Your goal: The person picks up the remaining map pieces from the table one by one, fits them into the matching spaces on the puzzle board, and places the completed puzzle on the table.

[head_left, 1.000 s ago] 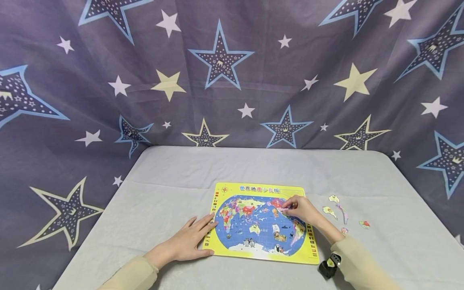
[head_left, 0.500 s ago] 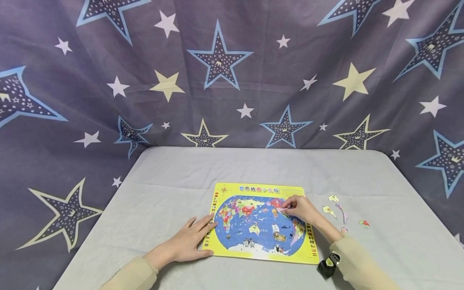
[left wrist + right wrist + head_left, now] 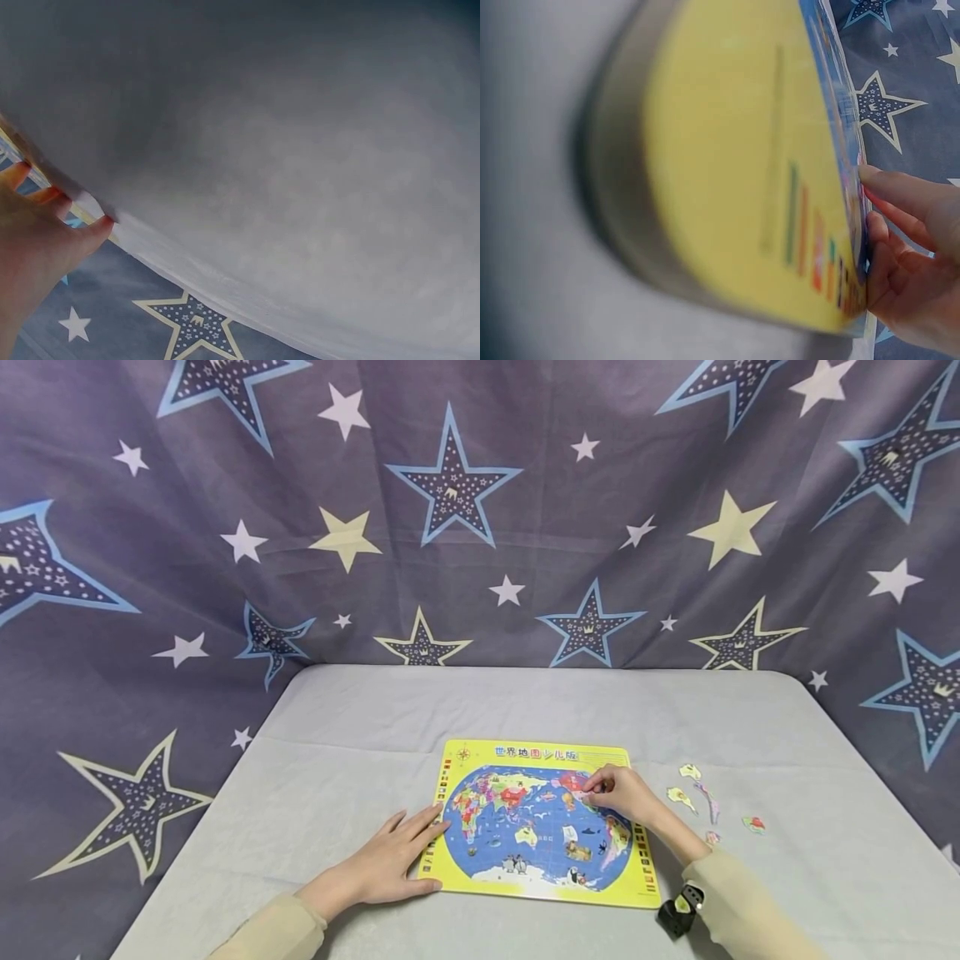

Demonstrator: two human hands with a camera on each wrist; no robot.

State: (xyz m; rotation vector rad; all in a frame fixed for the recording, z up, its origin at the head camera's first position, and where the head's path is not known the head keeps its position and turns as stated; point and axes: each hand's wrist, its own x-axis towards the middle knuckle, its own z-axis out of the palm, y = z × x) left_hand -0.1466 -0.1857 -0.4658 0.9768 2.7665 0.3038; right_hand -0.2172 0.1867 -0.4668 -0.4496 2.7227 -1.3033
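A yellow-bordered world map puzzle board (image 3: 555, 897) lies flat on the table in the head view. My left hand (image 3: 393, 860) rests at its left edge, fingers spread and straight, some on the border. My right hand (image 3: 621, 793) is over the upper right of the map, thumb and fingertips pinching a small pinkish puzzle piece (image 3: 581, 794) at the red North America area. The fingers mostly cover that piece. From the right wrist, the board's corner (image 3: 720, 112) looms close and blurred, with the right hand (image 3: 919, 247) low against the map.
Several loose map pieces lie right of the board, among them a yellowish one (image 3: 681, 797), a long purple one (image 3: 707, 803) and a red-green one (image 3: 754, 824). The grey-covered table (image 3: 360, 710) meets a star-patterned curtain (image 3: 517, 552) at the back.
Both hands stay in nearly the same places. The right fingertips shift only very slightly over the piece, and the board and loose pieces have not moved.
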